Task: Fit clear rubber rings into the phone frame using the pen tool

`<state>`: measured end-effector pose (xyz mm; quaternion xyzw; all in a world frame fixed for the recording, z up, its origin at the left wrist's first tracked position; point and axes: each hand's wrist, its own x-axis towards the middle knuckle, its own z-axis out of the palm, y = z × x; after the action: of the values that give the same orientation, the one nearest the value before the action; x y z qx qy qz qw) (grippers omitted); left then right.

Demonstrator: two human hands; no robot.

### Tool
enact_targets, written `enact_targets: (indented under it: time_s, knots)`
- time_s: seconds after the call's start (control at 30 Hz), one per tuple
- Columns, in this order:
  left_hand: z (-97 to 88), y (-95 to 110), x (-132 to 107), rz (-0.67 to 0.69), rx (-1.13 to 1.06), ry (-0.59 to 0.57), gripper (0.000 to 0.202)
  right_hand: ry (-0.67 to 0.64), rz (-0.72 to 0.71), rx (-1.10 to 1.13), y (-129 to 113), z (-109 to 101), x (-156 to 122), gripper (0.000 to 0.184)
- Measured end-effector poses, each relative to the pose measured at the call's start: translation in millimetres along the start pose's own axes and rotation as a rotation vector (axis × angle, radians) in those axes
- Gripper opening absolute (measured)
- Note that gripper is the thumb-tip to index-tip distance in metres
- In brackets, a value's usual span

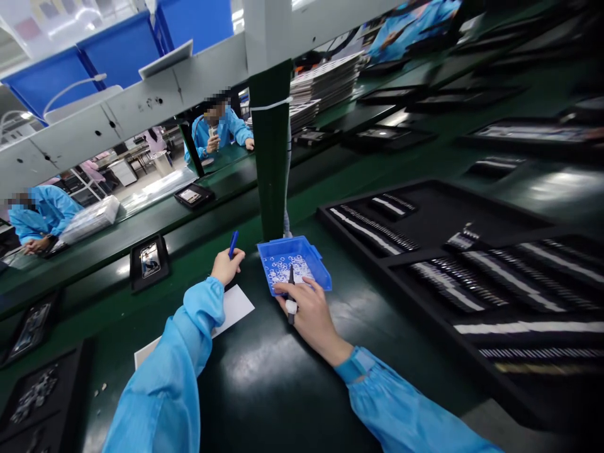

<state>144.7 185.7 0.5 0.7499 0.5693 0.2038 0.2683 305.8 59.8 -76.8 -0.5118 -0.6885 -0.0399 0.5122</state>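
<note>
Your left hand was closed around a blue pen, which stood nearly upright with its end sticking up above your fingers. The hand rested at the far edge of a white sheet of paper lying flat on the dark green counter, partly under your blue sleeve.

Your right hand gripped a thin black tool with a white band round its shaft, just below your fingers. Its pointed tip reached down into a small blue tray, a shallow, bright plastic box with low walls. The tray sat on the counter just in front of a green post and held a scatter of tiny white pieces, too small to make out.

To your right lay a large black tray with long rows of small parts.
</note>
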Motion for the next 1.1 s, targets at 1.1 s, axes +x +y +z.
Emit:
enact_targets:
  time_s: [1.1]
  knots:
    - [35.4,-1,-2,-0.029,0.203,-0.115,0.019,-0.037,0.049,0.019,-2,-2,2,0.020]
